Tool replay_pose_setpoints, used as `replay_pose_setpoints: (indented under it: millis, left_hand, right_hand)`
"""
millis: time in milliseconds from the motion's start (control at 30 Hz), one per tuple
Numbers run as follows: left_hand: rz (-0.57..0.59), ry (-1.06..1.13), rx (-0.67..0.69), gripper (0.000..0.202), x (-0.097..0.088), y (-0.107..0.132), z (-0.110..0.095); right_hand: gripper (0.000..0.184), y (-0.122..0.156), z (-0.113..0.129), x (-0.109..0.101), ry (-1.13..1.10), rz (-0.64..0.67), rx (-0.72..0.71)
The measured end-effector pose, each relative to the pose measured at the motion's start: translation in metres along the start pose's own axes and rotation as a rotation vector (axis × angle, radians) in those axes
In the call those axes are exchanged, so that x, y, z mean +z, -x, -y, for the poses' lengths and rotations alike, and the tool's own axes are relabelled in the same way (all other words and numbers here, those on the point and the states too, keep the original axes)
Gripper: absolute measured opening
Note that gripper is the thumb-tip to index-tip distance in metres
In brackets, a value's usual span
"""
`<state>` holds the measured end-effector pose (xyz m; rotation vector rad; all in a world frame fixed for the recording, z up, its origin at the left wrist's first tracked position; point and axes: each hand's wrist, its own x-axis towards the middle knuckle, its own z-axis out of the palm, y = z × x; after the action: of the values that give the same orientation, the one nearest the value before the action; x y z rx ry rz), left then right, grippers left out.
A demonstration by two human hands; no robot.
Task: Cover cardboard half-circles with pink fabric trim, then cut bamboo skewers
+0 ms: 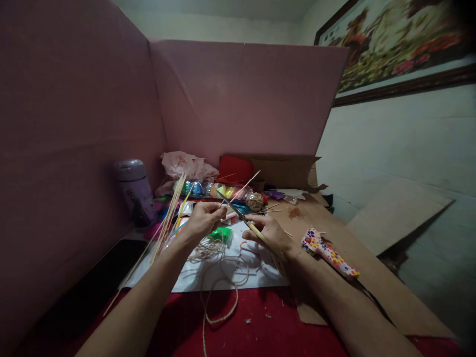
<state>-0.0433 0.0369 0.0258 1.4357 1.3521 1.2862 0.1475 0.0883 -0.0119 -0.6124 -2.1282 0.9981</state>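
My left hand (204,218) is closed in a pinch on a thin wooden skewer (247,185), which slants up to the right. In my right hand (270,233) is a pair of scissors (240,214) with yellowish handles. Its blades point up to the left and cross close to the skewer beside my left fingertips; whether they touch it I cannot tell. Below my hands, loose twine (220,321) lies in loops over a white sheet (193,277) and the red cloth (256,317). A bundle of skewers (169,220) leans left of my left hand.
A purple bottle (136,193) stands at the left by the pink panel. Behind my hands are colourful packs (225,191), a twine ball (255,201) and a green packet (222,234). A flower-patterned glue gun (330,254) with a black cord lies on cardboard (375,267) at right.
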Motion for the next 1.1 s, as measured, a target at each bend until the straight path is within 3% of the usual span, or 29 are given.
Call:
replay_pose_setpoints:
  millis: [133, 267, 367, 433, 533, 633, 933, 1100]
  left_hand:
    - [0.123, 0.167, -0.199, 0.032, -0.008, 0.002, -0.005]
    - [0.167, 0.224, -0.235, 0.032, -0.011, 0.004, -0.007]
    - [0.140, 0.168, -0.153, 0.032, -0.006, 0.002, -0.003]
    - [0.034, 0.067, -0.047, 0.031, 0.000, 0.001, 0.000]
    - [-0.216, -0.152, 0.223, 0.027, 0.008, 0.003, 0.002]
    - [-0.305, -0.310, 0.345, 0.032, 0.010, 0.005, 0.001]
    - [-0.186, -0.006, 0.134, 0.022, 0.006, 0.002, 0.000]
    - [-0.096, 0.124, 0.000, 0.026, 0.003, 0.003, -0.004]
  right_hand:
    - [0.044, 0.001, -0.003, 0.000, 0.034, -0.006, -0.011]
    - [0.039, 0.002, 0.001, 0.001, 0.040, -0.001, 0.035]
    - [0.038, 0.003, 0.006, -0.001, 0.041, -0.021, 0.050]
    - [0.038, 0.003, 0.007, -0.001, 0.059, -0.047, 0.048]
    - [0.040, 0.002, 0.006, 0.000, 0.083, -0.074, 0.052]
    - [0.044, 0.001, 0.004, 0.002, 0.092, -0.084, 0.059]
    - [0.046, 0.002, 0.000, 0.003, 0.179, -0.088, 0.039]
    - [0.043, 0.002, 0.002, 0.004, 0.195, -0.092, 0.020]
